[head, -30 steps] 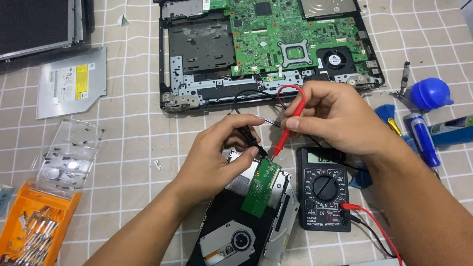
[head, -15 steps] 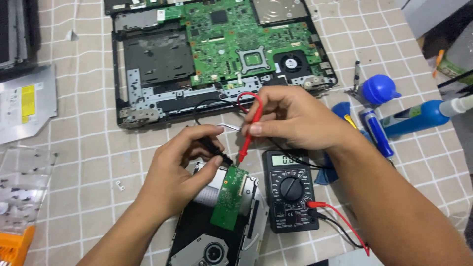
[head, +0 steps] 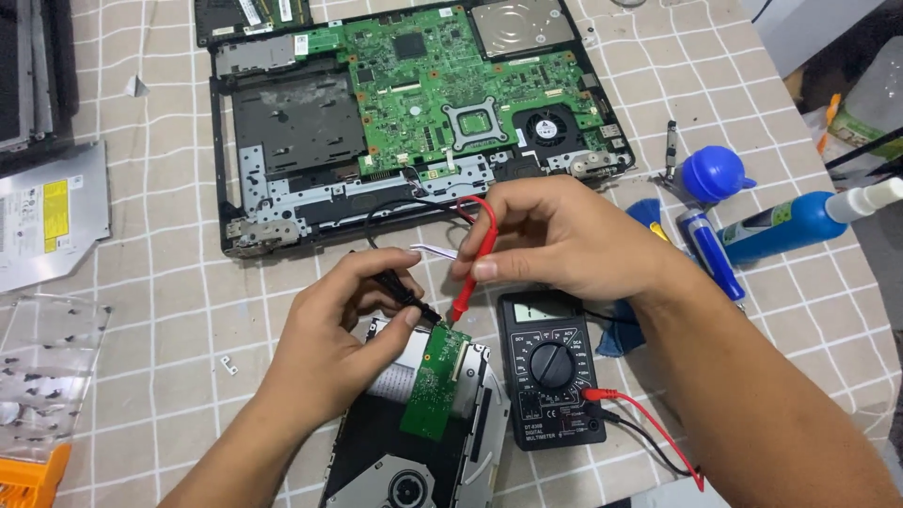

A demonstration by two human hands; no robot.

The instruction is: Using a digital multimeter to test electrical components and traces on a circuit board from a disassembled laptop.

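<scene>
The left hand (head: 324, 353) pinches the black probe (head: 403, 293); the right hand (head: 564, 235) pinches the red probe (head: 473, 268). Both tips converge just below the fingers on the top edge of the small green board (head: 435, 384). The board's long axis runs toward the person, over the disc drive (head: 404, 461) on the tabletop (head: 169, 282).

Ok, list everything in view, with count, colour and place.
opened laptop base: one, black with green board, top centre
optical drive: one, black and silver, bottom centre
small circuit board: one, green, on the drive
multimeter: one, black, right of the drive
drive cover: one, silver, left edge
plastic bag: one, clear, lower left
bottle: one, blue, right
red probe: one, in right hand
black probe: one, in left hand
left hand: grip on black probe
right hand: grip on red probe
</scene>
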